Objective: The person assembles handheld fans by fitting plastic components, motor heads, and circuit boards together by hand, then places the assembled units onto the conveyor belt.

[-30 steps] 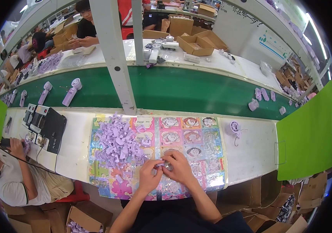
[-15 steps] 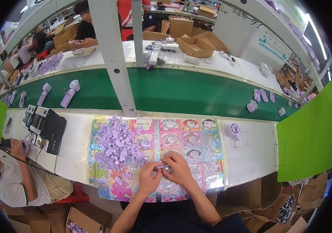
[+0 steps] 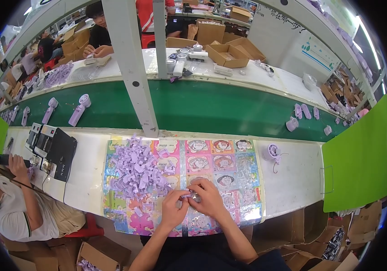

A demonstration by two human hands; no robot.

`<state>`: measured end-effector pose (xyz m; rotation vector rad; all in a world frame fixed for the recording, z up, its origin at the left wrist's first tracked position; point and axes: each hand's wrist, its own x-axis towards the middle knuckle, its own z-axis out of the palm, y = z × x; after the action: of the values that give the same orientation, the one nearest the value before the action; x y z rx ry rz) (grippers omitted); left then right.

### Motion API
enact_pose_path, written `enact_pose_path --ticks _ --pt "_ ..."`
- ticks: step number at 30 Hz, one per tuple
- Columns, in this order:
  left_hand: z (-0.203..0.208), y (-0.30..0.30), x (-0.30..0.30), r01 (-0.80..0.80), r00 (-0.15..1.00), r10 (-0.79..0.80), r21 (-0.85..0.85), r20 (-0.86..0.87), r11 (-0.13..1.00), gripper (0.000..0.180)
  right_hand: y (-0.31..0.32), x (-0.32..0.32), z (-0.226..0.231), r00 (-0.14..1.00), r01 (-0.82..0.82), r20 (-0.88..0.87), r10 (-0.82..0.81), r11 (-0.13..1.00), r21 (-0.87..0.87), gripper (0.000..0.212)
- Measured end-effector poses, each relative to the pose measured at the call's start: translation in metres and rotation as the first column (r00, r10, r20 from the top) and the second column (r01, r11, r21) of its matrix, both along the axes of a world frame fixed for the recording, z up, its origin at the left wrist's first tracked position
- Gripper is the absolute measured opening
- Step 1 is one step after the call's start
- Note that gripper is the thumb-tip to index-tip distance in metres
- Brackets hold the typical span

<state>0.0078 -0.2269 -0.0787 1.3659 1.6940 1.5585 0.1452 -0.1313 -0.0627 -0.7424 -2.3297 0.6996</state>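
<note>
My left hand (image 3: 174, 209) and my right hand (image 3: 207, 198) meet over the printed mat, fingers pinched around a small lilac plastic part (image 3: 187, 195). My fingertips cover most of that part, so its exact shape is hidden. Just left of my hands is a heap of similar lilac plastic pieces (image 3: 137, 165), with a few loose ones at its lower edge. Under everything lies the colourful mat (image 3: 243, 180) with cartoon pictures, wrapped in clear film.
A lilac round fan housing with a wire (image 3: 273, 152) stands to the right. At left, a co-worker (image 3: 21, 198) holds a dark tool beside a black device (image 3: 55, 151). Beyond the table runs a green conveyor belt (image 3: 229, 108) carrying lilac handheld fans (image 3: 79, 110). A white post (image 3: 132, 67) rises ahead.
My hands stay nearly still, still closed on the small part. The lilac items on the belt have shifted slightly left. The co-worker across the belt has brought their hands together.
</note>
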Motion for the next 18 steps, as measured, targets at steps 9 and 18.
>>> enact_pose_path --ticks 9,18 --pt "0.0011 0.0002 -0.0003 0.002 1.000 -0.002 0.012 -0.003 1.000 0.021 -0.0004 -0.0002 -0.0004 1.000 0.008 -0.009 -0.008 1.000 0.006 0.035" --pt "0.0014 0.0002 0.0003 0.001 1.000 -0.001 0.016 -0.014 1.000 0.021 -0.0003 0.0006 -0.0003 1.000 0.005 -0.005 -0.005 1.000 -0.008 0.032"
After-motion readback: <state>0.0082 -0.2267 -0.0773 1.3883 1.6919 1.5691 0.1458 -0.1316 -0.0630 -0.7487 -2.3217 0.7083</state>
